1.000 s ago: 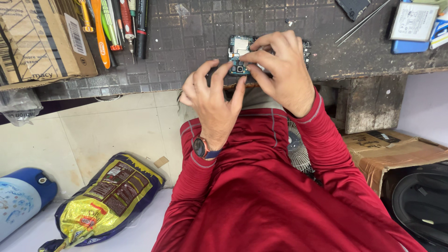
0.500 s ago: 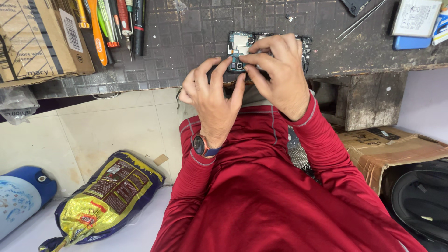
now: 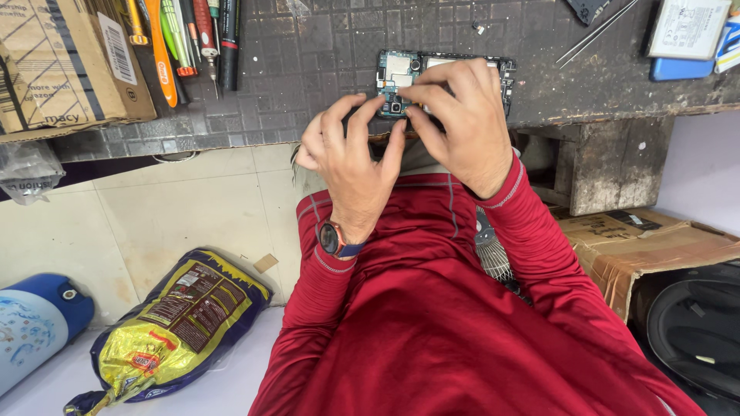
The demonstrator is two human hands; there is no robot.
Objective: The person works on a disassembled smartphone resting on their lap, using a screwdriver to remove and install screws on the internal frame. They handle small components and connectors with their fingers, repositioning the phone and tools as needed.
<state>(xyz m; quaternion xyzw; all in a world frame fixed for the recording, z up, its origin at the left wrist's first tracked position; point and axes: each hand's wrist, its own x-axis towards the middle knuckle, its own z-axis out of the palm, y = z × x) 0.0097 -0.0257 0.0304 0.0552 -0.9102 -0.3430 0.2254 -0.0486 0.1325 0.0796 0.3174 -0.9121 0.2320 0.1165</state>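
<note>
An opened phone (image 3: 401,73) with its circuit board bare lies on a dark grid mat (image 3: 308,69) at the bench's near edge. My left hand (image 3: 351,158) rests at the phone's near left corner, its fingertips touching the board by the camera module. Over the phone's middle and right part lies my right hand (image 3: 462,115), thumb and forefinger pinched on the board. Whether a small part sits between those fingers I cannot tell. Both arms wear red sleeves, and a watch (image 3: 333,239) is on my left wrist.
Screwdrivers and pens (image 3: 193,42) lie at the mat's back left beside a cardboard box (image 3: 62,69). Tweezers (image 3: 597,31) and a flat battery (image 3: 688,27) are at back right. On the floor sit a yellow-blue bag (image 3: 173,323), a blue cylinder (image 3: 35,327) and a brown carton (image 3: 640,246).
The view has shifted a little. Both hands stay on the phone, with only small finger movements over the board.
</note>
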